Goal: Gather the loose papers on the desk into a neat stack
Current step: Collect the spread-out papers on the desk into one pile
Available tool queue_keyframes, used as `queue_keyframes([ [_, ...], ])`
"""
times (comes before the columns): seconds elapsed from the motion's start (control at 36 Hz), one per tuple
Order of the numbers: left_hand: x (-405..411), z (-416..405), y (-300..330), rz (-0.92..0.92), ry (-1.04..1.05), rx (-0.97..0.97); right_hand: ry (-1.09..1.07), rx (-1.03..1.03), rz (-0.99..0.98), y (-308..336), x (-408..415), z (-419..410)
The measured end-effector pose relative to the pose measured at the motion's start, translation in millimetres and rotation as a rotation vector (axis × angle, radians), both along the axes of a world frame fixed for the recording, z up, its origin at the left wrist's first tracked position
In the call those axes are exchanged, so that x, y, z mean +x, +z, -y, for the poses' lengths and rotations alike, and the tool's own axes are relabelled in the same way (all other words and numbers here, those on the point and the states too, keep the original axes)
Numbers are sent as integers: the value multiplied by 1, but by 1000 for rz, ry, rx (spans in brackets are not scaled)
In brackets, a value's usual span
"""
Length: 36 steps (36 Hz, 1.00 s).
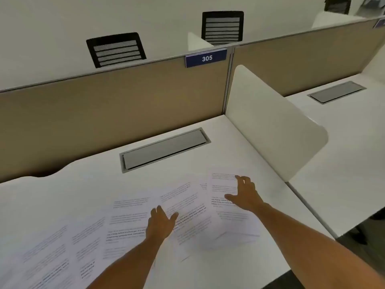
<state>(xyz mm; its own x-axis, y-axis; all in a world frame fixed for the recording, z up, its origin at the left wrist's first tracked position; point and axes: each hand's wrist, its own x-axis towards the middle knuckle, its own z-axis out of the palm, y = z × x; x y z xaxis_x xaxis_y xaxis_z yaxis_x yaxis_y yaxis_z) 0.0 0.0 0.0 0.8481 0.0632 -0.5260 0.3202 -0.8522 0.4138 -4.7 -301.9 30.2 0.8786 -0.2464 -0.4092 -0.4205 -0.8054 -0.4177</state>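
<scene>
Several printed white papers lie spread and overlapping across the white desk [245, 142]. The rightmost sheet [227, 215] lies under my right hand [244, 195], whose fingers are spread and hover over or touch its upper half. My left hand [160, 223] is open, fingers apart, over the seam between a middle sheet [127, 222] and a tilted sheet [187, 205]. More sheets [52, 247] fan out toward the lower left. Neither hand holds a paper.
A grey cable flap [164, 150] is set into the desk behind the papers. A tan partition [104, 105] with a blue "305" sign [206, 58] closes the back. A white side divider [268, 122] stands on the right. The desk's front edge runs at the lower right.
</scene>
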Motion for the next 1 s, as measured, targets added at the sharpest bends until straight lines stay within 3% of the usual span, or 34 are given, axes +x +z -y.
queue_keyframes([
  [0.42,19,20,-56,-91,209,155,-475,20,-214,-75,-5,34],
  [0.56,25,29,-64,-124,321,181,-463,-1,-306,-90,-3,45],
  [0.64,22,38,-65,-108,262,261,-355,-112,-397,-96,-1,43],
  [0.72,17,48,-67,-67,183,287,-288,-82,-388,-101,-6,39],
  [0.89,6,69,-74,-78,7,275,-157,-105,-391,-114,-22,26],
  [1.0,4,81,-78,-91,5,218,-91,-109,-344,-117,-30,24],
])
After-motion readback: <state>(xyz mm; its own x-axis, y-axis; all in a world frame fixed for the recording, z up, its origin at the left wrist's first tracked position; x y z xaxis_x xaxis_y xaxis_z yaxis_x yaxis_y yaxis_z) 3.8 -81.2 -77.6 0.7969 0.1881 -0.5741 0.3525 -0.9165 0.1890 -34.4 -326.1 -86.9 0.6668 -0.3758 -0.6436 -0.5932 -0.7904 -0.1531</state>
